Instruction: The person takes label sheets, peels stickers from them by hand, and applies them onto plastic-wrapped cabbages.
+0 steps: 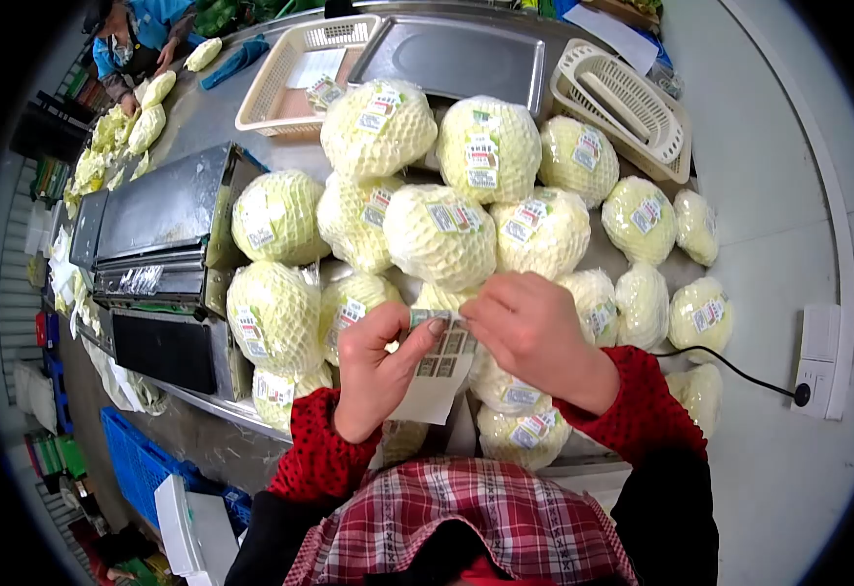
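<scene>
My left hand (373,366) is closed on a sheet of labels (434,393), its thumb pressed flat near the top. Small dark printed stickers show in rows on the white sheet. At the sheet's upper right edge, the fingers of my right hand (536,330) pinch together; whether a label has come loose there is hidden. Around and beyond both hands sit many pale green cabbages in white foam nets and clear wrap, such as one cabbage (437,249) just ahead and another (270,337) to the left. Most carry a printed label.
A label-printing scale or wrapping machine (168,225) stands at left. Behind the cabbages are a cream basket (261,93), a metal tray (456,63) and stacked baskets (676,161). A black cable (739,361) crosses at right. Another person (134,49) handles vegetables at upper left.
</scene>
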Demonstrator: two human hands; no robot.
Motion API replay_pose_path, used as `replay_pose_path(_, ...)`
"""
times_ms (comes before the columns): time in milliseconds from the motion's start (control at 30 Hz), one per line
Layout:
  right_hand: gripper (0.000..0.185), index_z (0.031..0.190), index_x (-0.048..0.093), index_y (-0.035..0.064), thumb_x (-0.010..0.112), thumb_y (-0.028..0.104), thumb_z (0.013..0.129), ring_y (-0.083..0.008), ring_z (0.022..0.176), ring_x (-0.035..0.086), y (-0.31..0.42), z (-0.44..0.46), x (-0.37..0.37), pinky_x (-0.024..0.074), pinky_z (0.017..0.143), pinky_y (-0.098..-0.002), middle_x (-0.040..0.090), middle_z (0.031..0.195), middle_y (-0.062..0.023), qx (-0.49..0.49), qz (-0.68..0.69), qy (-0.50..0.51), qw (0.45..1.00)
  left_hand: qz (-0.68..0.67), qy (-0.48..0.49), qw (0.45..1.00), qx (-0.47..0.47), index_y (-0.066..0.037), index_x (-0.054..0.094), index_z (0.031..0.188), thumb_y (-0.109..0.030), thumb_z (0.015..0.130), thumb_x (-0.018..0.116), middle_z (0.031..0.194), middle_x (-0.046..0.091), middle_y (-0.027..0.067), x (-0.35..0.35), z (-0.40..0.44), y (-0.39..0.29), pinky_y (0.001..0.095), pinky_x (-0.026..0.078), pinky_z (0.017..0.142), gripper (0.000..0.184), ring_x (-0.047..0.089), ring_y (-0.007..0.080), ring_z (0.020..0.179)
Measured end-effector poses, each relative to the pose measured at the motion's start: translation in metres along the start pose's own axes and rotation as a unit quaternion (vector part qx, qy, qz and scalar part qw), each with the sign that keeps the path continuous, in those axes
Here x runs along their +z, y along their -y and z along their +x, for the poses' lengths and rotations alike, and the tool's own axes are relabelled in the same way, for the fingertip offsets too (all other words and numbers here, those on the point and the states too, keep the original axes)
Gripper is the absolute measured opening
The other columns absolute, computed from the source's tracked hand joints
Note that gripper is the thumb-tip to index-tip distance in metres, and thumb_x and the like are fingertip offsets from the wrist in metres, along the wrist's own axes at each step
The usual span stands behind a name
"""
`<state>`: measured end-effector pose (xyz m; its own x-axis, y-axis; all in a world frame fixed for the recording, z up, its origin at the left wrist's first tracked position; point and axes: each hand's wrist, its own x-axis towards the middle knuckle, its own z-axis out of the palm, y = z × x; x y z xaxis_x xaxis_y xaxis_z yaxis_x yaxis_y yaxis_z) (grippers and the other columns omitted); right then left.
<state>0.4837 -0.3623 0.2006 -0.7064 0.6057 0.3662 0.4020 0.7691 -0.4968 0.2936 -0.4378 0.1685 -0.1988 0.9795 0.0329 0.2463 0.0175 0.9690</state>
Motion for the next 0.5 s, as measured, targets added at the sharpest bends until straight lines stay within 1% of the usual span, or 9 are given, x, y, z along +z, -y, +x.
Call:
replay_pose_path(33, 0.015, 0.085, 0.064, 0.0034, 0.072, 0.006, 0.073, -0.028, 0.069, 0.06, -0.001, 0.002, 0.001, 0.0469, 0.059, -0.0329, 0.059, 0.079, -0.0099, 0.001, 0.002, 0.003, 1.0, -0.019, -0.009, 0.999, -0.049, 0.0, 0.052, 0.068, -0.009, 0.082, 0.073, 0.06, 0.041, 0.0024, 0.0, 0.002, 0.001, 0.0282, 0.031, 0.049, 0.027, 0.038, 0.0117, 0.055)
replay_pose_path(100, 0.008, 0.085, 0.065, 0.0034, 0.07, 0.008, 0.079, -0.0214, 0.058, 0.057, -0.019, 0.014, 0.007, 0.0447, 0.052, -0.0308, 0.059, 0.071, -0.0064, 0.021, 0.102, -0.032, 0.994, 0.013, -0.028, 0.999, -0.027, 0.0, 0.052, 0.068, -0.009, 0.083, 0.072, 0.06, 0.04, 0.0019, -0.011, 0.018, 0.012, 0.0281, 0.031, 0.049, 0.027, 0.037, 0.0115, 0.056)
replay_pose_path(133, 0.008, 0.084, 0.065, 0.0027, 0.068, 0.009, 0.082, -0.0176, 0.054, 0.054, -0.035, 0.027, 0.009, 0.043, 0.05, -0.0294, 0.058, 0.067, -0.0038, 0.194, 0.241, -0.065, 0.949, 0.045, -0.047, 0.998, -0.012, 0.0, 0.052, 0.068, -0.01, 0.084, 0.071, 0.06, 0.04, 0.0014, -0.015, 0.027, 0.016, 0.028, 0.031, 0.05, 0.027, 0.037, 0.0112, 0.056)
replay_pose_path(167, 0.009, 0.083, 0.065, 0.002, 0.067, 0.011, 0.084, -0.0138, 0.05, 0.051, -0.052, 0.038, 0.011, 0.0413, 0.047, -0.028, 0.056, 0.064, -0.0013, 0.359, 0.368, -0.094, 0.852, 0.093, -0.014, 0.995, 0.029, 0.001, 0.052, 0.07, -0.01, 0.084, 0.07, 0.068, 0.054, 0.0052, -0.018, 0.041, 0.007, 0.0289, 0.039, 0.057, 0.025, 0.048, 0.0145, 0.063)
replay_pose_path(233, 0.014, 0.081, 0.065, 0.0008, 0.068, 0.014, 0.084, -0.0085, 0.049, 0.048, -0.094, 0.065, 0.025, 0.0387, 0.046, -0.0247, 0.055, 0.063, 0.0011, 0.429, 0.419, -0.097, 0.794, 0.069, 0.009, 0.987, 0.143, 0.003, 0.057, 0.077, -0.009, 0.082, 0.069, 0.087, 0.066, 0.0103, 0.0, 0.069, 0.014, 0.0318, 0.046, 0.07, 0.018, 0.058, 0.0208, 0.078)
replay_pose_path(267, 0.014, 0.081, 0.065, 0.0008, 0.068, 0.014, 0.084, -0.0085, 0.049, 0.048, -0.108, 0.071, 0.035, 0.0387, 0.046, -0.0247, 0.055, 0.063, 0.0011, 0.428, 0.418, -0.102, 0.795, 0.073, 0.051, 0.992, 0.09, 0.004, 0.062, 0.085, -0.008, 0.082, 0.069, 0.106, 0.067, 0.0133, 0.0, 0.074, 0.017, 0.0354, 0.048, 0.083, 0.014, 0.062, 0.0278, 0.097)
replay_pose_path(333, 0.016, 0.076, 0.063, -0.0003, 0.07, 0.014, 0.079, -0.0099, 0.047, 0.047, -0.124, 0.077, 0.05, 0.036, 0.043, -0.0243, 0.054, 0.061, -0.0023, 0.498, 0.471, -0.16, 0.71, 0.123, 0.037, 0.985, 0.118, 0.004, 0.063, 0.088, -0.008, 0.082, 0.068, 0.106, 0.067, 0.0141, 0.005, 0.079, 0.025, 0.036, 0.048, 0.085, 0.014, 0.062, 0.0289, 0.101)
replay_pose_path(433, 0.018, 0.073, 0.061, -0.0004, 0.071, 0.014, 0.077, -0.0103, 0.046, 0.046, -0.132, 0.059, 0.058, 0.0337, 0.041, -0.0248, 0.053, 0.061, -0.0033, 0.541, 0.475, -0.187, 0.669, 0.166, 0.037, 0.976, 0.136, 0.005, 0.063, 0.093, -0.006, 0.083, 0.066, 0.111, 0.066, 0.0165, 0.003, 0.074, 0.038, 0.038, 0.046, 0.093, 0.014, 0.059, 0.0325, 0.113)
replay_pose_path(500, 0.019, 0.071, 0.06, -0.0007, 0.071, 0.013, 0.076, -0.0106, 0.045, 0.044, -0.132, 0.048, 0.062, 0.0325, 0.04, -0.0262, 0.052, 0.06, -0.0038, 0.555, 0.484, -0.21, 0.643, 0.171, 0.034, 0.977, 0.12, 0.002, 0.066, 0.109, -0.005, 0.086, 0.065, 0.118, 0.064, 0.016, 0.003, 0.066, 0.04, 0.0355, 0.044, 0.097, 0.024, 0.057, 0.0284, 0.118)
